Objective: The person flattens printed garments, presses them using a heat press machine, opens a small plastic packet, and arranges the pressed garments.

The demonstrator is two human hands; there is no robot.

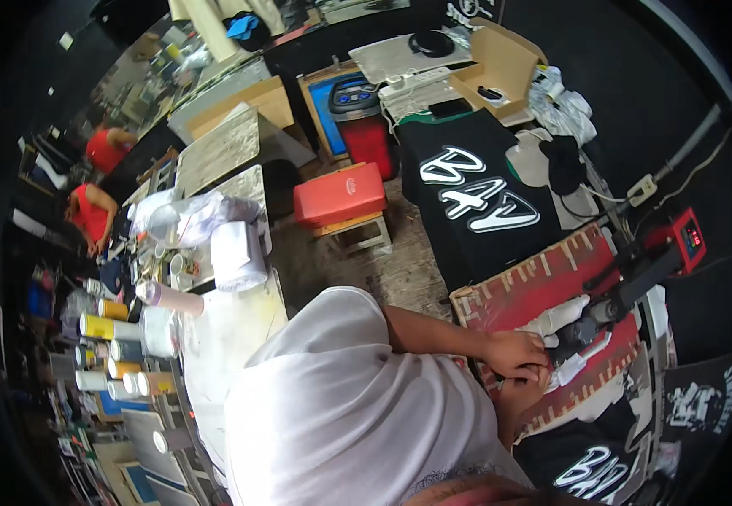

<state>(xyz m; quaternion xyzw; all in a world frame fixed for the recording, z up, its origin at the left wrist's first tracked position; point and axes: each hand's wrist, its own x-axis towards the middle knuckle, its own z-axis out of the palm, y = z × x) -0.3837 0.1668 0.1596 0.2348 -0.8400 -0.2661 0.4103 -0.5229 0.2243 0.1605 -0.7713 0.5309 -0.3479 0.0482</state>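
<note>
My left hand and my right hand are close together and touching at the near edge of a red press board. The left fingers are curled over toward the right hand, which is closed and partly covered. What lies inside them, if anything, is hidden. Just beyond the hands is the dark metal arm of a press with a red control box. A crumpled white cloth and a white strip lie on the red board beside that arm.
A black printed T-shirt is spread beyond the board; another lies on the near side. A red box sits on a stool. Several jars stand along the left table. An open carton stands at the back.
</note>
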